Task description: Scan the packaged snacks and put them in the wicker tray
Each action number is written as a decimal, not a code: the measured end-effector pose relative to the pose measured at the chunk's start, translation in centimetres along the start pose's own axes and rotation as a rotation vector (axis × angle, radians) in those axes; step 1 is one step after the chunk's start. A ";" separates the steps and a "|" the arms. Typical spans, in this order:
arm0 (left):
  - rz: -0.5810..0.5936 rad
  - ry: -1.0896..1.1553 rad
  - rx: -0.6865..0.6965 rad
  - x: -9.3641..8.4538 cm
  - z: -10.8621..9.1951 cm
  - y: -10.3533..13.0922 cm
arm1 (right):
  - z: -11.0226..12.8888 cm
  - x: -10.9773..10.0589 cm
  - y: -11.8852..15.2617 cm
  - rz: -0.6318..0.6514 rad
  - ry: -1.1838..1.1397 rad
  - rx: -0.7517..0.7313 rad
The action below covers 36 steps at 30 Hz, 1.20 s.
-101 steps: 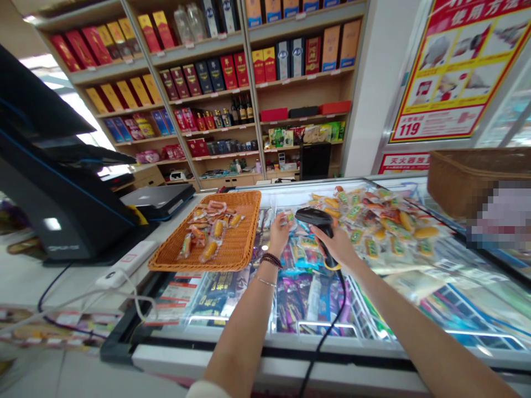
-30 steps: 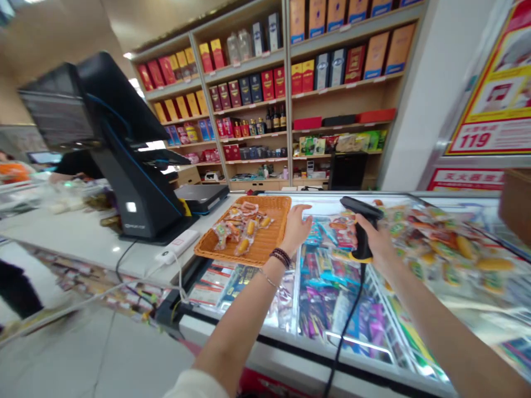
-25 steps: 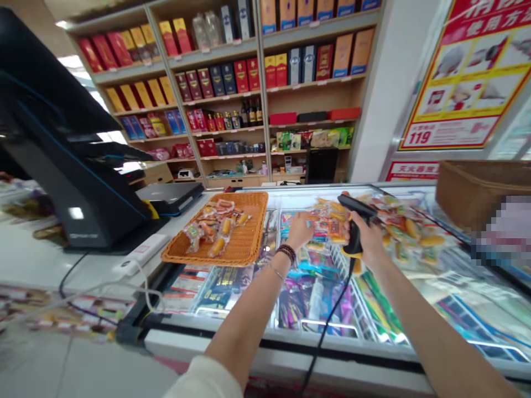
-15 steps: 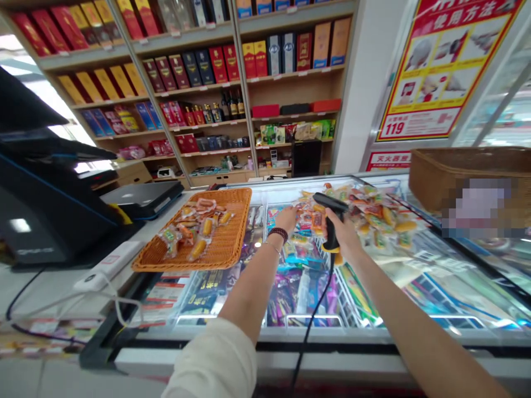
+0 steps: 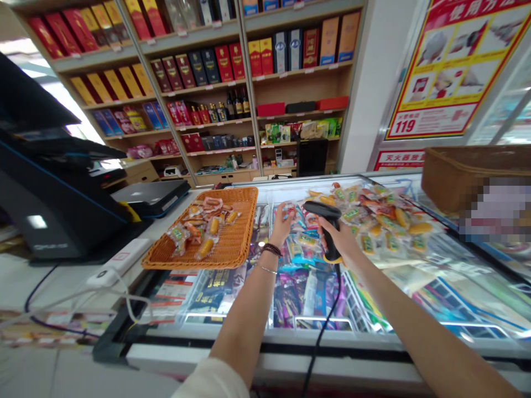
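My right hand (image 5: pixel 343 239) grips a black handheld barcode scanner (image 5: pixel 327 235), its head pointing left and its cable hanging down towards me. Just left of it, my left hand (image 5: pixel 282 224), with a beaded bracelet at the wrist, has its fingers curled round a small reddish snack in clear wrapping (image 5: pixel 291 211), mostly hidden. Both hands are over the glass top of a freezer (image 5: pixel 365 326). Beyond and to the right of the scanner lies a spread pile of wrapped snacks (image 5: pixel 384 218). An orange wicker basket (image 5: pixel 236 237) left of my hands holds several similar packets (image 5: pixel 206 247).
A black checkout terminal (image 5: pixel 62 204) and a flat black scale (image 5: pixel 151 196) stand at left, near a white power strip (image 5: pixel 120 262) with cables. A brown bin (image 5: pixel 477 171) sits at right. Shelves of boxes and bottles (image 5: pixel 203 66) rise behind.
My left hand has drawn back from the snacks beside the scanner and its fingers have lifted. The scanner has tilted a little. The whole view has shifted slightly.
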State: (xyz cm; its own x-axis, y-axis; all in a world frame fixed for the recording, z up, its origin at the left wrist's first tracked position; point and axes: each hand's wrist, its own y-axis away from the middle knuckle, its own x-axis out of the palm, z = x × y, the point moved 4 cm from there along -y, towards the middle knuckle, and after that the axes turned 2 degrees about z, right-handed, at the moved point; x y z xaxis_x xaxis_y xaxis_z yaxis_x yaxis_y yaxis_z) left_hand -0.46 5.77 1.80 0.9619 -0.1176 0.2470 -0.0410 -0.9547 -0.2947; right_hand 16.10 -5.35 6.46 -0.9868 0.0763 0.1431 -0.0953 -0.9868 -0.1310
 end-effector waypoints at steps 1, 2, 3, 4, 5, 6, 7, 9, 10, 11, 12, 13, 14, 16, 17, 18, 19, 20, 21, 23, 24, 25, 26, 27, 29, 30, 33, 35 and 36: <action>0.031 0.030 -0.011 0.0 -0.1 0.2 | 0.0 0.1 0.1 0.008 0.003 0.000; 0.059 0.045 -0.019 0.0 -0.2 0.4 | 0.1 0.1 0.2 0.017 0.009 0.001; 0.080 0.046 -0.025 0.1 -0.3 0.5 | 0.1 0.2 0.2 0.024 0.019 0.002; 0.091 0.041 -0.031 0.1 -0.4 0.6 | 0.1 0.2 0.2 0.028 0.033 0.002; 0.097 0.033 -0.035 0.1 -0.5 0.7 | 0.2 0.2 0.3 0.031 0.050 0.002; 0.099 0.027 -0.036 0.2 -0.6 0.8 | 0.2 0.2 0.3 0.030 0.068 -0.001; 0.098 0.023 -0.032 0.3 -0.7 0.8 | 0.1 0.2 0.3 0.029 0.084 -0.007; 0.097 0.025 -0.020 0.4 -0.8 0.8 | 0.1 0.3 0.2 0.026 0.111 -0.016; 0.094 0.028 -0.017 0.5 -0.8 0.8 | 0.0 0.3 0.2 0.026 0.120 -0.015; 0.092 0.032 -0.015 0.5 -0.8 0.8 | -0.1 0.3 0.2 0.026 0.123 -0.012; 0.091 0.035 -0.013 0.5 -0.8 0.8 | -0.1 0.3 0.1 0.026 0.125 -0.010; 0.092 0.036 -0.014 0.5 -0.8 0.8 | -0.2 0.4 0.1 0.028 0.129 -0.008; 0.093 0.036 -0.015 0.4 -0.8 0.8 | -0.2 0.4 0.1 0.028 0.135 -0.009; 0.095 0.034 -0.021 0.4 -0.8 0.9 | -0.2 0.4 0.1 0.032 0.153 -0.017; 0.095 0.033 -0.026 0.3 -0.7 0.9 | -0.2 0.4 0.1 0.033 0.165 -0.021; 0.096 0.033 -0.030 0.3 -0.7 0.8 | -0.2 0.3 0.2 0.035 0.177 -0.024; 0.098 0.034 -0.029 0.3 -0.6 0.8 | -0.2 0.3 0.2 0.039 0.189 -0.026; 0.103 0.038 -0.023 0.3 -0.5 0.7 | -0.2 0.3 0.2 0.042 0.199 -0.029; 0.108 0.042 -0.013 0.3 -0.5 0.7 | -0.2 0.2 0.2 0.044 0.208 -0.032; 0.120 0.055 0.007 0.4 -0.4 0.6 | -0.2 0.1 0.2 0.051 0.223 -0.040; 0.124 0.061 0.014 0.4 -0.3 0.6 | -0.2 0.1 0.2 0.055 0.230 -0.044; 0.125 0.063 0.020 0.4 -0.3 0.5 | -0.2 0.1 0.2 0.058 0.237 -0.050; 0.125 0.063 0.022 0.5 -0.3 0.5 | -0.2 0.1 0.1 0.062 0.242 -0.056; 0.122 0.062 0.024 0.5 -0.4 0.6 | -0.2 0.1 0.2 0.066 0.245 -0.059; 0.114 0.060 0.022 0.5 -0.5 0.7 | -0.2 0.1 0.2 0.065 0.239 -0.056; 0.107 0.060 0.018 0.5 -0.6 0.7 | -0.2 0.1 0.2 0.065 0.236 -0.051; 0.095 0.062 0.005 0.6 -0.8 0.9 | -0.1 0.1 0.3 0.064 0.231 -0.043; 0.096 0.062 -0.006 0.7 -0.9 0.9 | -0.1 0.2 0.3 0.064 0.227 -0.041; 0.094 0.060 -0.012 0.7 -0.9 0.9 | -0.1 0.2 0.3 0.063 0.224 -0.038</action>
State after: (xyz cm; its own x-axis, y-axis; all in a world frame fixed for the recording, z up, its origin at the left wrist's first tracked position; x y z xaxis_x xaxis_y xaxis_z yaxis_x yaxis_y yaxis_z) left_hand -0.07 4.59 2.52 0.9358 -0.2223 0.2735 -0.1336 -0.9418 -0.3084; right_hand 15.88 -5.65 6.31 -0.9950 0.0483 -0.0869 -0.0329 -0.9848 -0.1706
